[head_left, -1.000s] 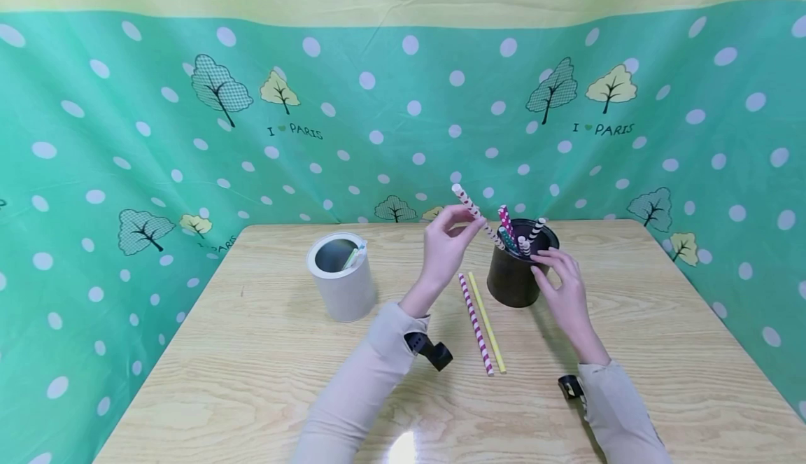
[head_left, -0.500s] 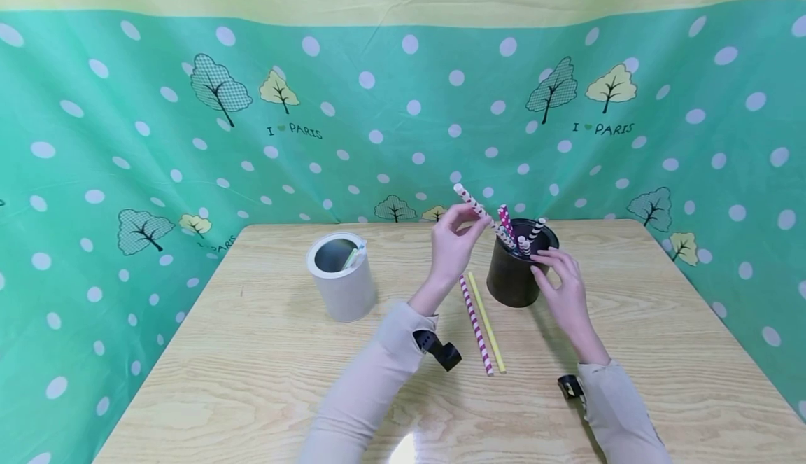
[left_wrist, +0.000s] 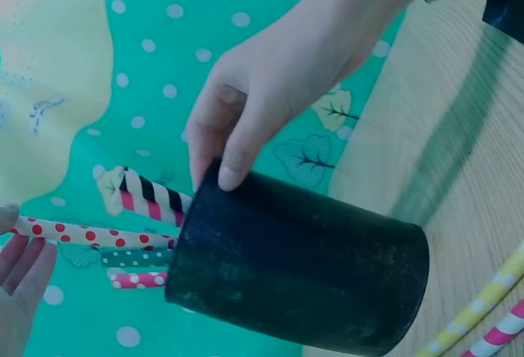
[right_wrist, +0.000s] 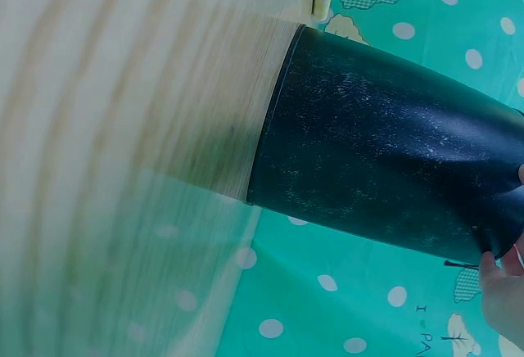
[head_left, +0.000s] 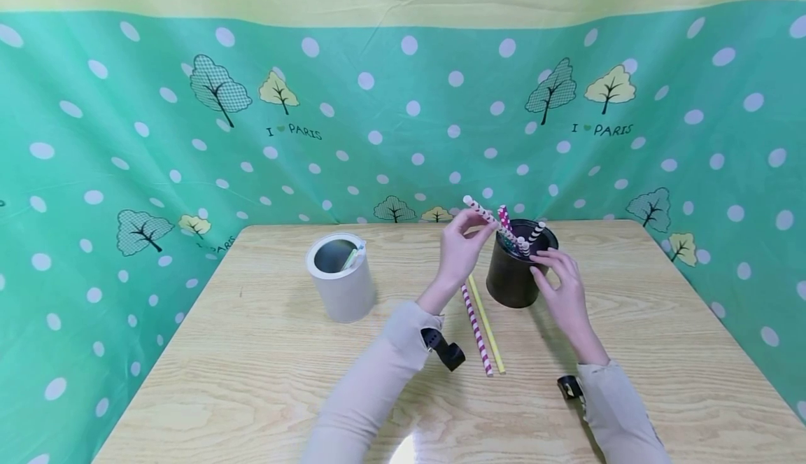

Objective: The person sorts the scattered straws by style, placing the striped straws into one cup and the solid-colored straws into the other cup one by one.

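Observation:
My left hand pinches a white paper straw with red dots, which slants down into the black cup. In the left wrist view only that hand's fingertips enter at the left edge. My right hand holds the cup's rim between thumb and fingers, thumb outside on the wall. Other straws stand in the cup: a pink dotted straw, a green dotted straw and a black-striped straw. Their lower ends are hidden inside. In the right wrist view the cup's wall fills the middle.
A red-and-white striped straw and a yellow straw lie side by side on the wooden table, in front of the black cup. Left of them stands a white cup with a few straws inside. A green dotted curtain hangs behind.
My left hand has moved right and slightly down toward the black cup, and the red-dotted straw has sunk deeper into it. The right hand has stayed at the rim.

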`<state>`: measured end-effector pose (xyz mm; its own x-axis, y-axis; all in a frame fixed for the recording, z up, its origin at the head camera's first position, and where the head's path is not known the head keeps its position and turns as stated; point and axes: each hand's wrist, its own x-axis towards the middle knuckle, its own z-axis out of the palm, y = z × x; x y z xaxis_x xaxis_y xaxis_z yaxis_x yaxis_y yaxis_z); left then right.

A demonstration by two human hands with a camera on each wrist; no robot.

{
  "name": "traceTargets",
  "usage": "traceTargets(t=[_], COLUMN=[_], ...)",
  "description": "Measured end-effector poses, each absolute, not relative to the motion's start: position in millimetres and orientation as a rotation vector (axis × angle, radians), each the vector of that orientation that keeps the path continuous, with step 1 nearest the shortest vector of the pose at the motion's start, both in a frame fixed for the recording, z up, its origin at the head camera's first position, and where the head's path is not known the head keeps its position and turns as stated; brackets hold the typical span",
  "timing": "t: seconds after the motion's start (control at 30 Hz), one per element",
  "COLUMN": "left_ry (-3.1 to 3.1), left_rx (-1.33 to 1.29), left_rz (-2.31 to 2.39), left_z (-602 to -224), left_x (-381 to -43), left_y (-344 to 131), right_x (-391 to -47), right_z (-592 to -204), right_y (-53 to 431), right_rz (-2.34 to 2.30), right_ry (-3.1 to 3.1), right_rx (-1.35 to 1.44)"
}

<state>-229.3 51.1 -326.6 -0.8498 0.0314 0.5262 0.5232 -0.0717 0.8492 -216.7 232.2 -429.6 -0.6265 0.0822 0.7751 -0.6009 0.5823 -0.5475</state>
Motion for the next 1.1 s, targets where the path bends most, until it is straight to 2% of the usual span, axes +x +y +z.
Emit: traceTargets(t=[0.4, 1.1], left_ry=[-2.047, -2.297], left_rx=[-0.608, -0.708], left_rz=[-1.835, -1.647], left_z=[-355.3, -386.8], left_x=[-260.4, -261.0], left_y=[61.9, 43.4], right_x=[-215.2, -215.7], right_z=[-429.7, -428.2], right_y=[232.8, 232.2], right_rz=[1.064, 1.052], right_ry=[-2.049, -2.04], right_rx=[0.394, 0.402])
